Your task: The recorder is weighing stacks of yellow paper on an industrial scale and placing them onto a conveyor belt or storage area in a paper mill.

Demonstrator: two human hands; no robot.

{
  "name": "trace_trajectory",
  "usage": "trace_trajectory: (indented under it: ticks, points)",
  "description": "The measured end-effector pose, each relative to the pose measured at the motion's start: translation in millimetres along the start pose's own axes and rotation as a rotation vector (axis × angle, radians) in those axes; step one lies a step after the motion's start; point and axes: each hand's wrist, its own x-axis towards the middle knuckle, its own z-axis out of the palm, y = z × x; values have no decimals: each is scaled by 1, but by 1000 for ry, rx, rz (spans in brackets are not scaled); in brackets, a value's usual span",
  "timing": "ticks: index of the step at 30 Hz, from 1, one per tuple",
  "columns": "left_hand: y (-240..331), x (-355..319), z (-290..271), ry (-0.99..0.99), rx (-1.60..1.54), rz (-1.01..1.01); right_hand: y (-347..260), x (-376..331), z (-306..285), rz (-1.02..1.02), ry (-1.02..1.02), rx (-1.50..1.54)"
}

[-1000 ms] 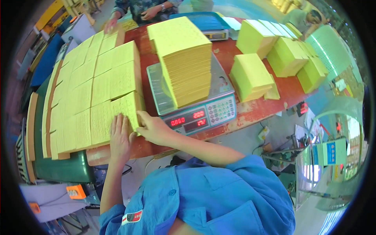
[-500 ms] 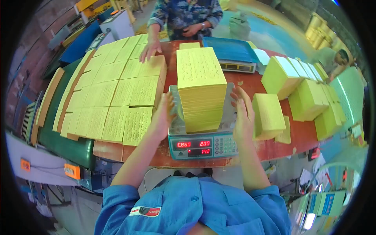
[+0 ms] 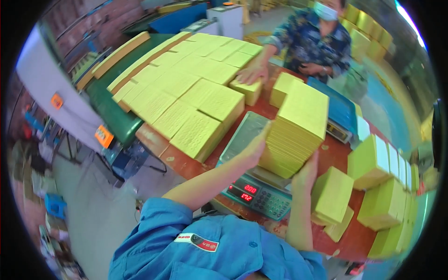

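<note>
A tall stack of yellow embossed paper sheets [image 3: 295, 140] is between my two hands, over the right side of a digital scale [image 3: 259, 196] with a teal body and lit red digits. My left hand [image 3: 257, 148] presses on the stack's left side. Against its lower right side rests my right hand [image 3: 306, 172], its fingers partly hidden by the paper. The scale's metal pan [image 3: 242, 133] shows bare on the left; whether the stack's base still touches it I cannot tell.
Rows of yellow paper stacks [image 3: 186, 98] cover the table's left part. Across the table, a masked co-worker's hand [image 3: 253, 74] lies on a small stack. A blue-topped scale [image 3: 338, 107] stands behind mine; more stacks [image 3: 333, 193] sit at the right on the red table [image 3: 186, 161].
My hands have closed in from both sides onto the stack, which has shifted to the right on or over the pan. The view has turned. The co-worker's hand now rests on a small stack.
</note>
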Motion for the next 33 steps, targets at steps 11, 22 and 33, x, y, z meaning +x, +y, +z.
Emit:
trace_trajectory:
  ticks: [11, 22, 33]
  points:
    - [9, -8, -12, -180, 117, -21, -7, -20, 4, -195, 66, -192]
    - [149, -132, -242, -178, 648, 327, -35, -100, 76, -902, -23, -599]
    - [356, -142, -559, 252, 1936, 820, 151, -149, 288, -320, -124, -323]
